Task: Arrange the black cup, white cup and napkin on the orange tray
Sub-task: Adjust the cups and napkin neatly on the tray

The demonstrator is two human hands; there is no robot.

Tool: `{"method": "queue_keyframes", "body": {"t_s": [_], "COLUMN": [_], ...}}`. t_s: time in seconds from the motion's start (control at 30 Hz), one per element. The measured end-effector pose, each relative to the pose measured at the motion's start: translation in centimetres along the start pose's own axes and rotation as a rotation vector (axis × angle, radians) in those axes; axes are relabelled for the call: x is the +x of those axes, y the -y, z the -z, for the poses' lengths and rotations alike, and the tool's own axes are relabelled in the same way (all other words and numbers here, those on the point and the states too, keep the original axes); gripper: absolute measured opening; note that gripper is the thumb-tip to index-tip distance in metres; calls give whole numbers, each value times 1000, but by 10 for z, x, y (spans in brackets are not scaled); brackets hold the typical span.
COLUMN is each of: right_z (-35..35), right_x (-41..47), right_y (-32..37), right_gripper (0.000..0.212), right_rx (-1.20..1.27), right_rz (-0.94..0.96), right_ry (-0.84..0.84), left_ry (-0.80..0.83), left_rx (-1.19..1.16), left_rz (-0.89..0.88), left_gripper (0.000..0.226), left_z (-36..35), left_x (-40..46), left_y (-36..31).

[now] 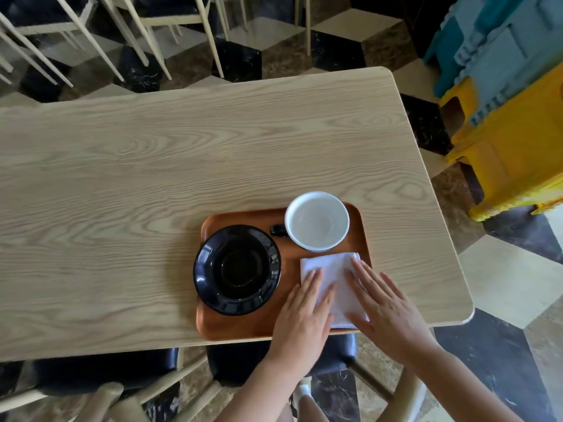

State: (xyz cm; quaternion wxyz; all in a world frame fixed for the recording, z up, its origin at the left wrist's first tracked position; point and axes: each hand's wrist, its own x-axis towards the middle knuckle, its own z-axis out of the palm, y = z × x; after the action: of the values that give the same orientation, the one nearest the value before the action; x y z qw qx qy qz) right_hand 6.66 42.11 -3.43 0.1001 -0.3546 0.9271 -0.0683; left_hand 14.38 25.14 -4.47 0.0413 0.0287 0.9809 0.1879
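Observation:
An orange tray (240, 328) lies near the table's front edge. On its left part sits a black cup on a black saucer (237, 269). A white cup (316, 220) stands at the tray's far right corner, with a small black handle (277, 230) showing beside it. A white folded napkin (333, 275) lies on the tray's near right part. My left hand (303, 315) rests flat on the napkin's left side, and my right hand (384, 306) lies flat on its right side. Both hands have their fingers stretched out and press down without gripping.
The light wooden table (152, 184) ends close to the tray's right and front. Dark-seated chairs (100, 373) stand below the front edge. Yellow and blue plastic stools (502, 117) are stacked at the right. Pale chair legs (122, 41) stand beyond the table.

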Motion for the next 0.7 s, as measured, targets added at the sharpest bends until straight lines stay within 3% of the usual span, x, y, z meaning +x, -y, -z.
{"method": "queue_keyframes", "body": {"t_s": [0.7], "right_z": [-6], "right_x": [8], "right_y": [35], "right_gripper": [58], "right_rx": [-6], "right_rz": [-38], "right_ry": [-20], "left_ry": [72], "left_rx": [140], "left_rz": [53], "left_gripper": [47], "left_z": [14], "left_x": [-17], "left_y": [16]}}
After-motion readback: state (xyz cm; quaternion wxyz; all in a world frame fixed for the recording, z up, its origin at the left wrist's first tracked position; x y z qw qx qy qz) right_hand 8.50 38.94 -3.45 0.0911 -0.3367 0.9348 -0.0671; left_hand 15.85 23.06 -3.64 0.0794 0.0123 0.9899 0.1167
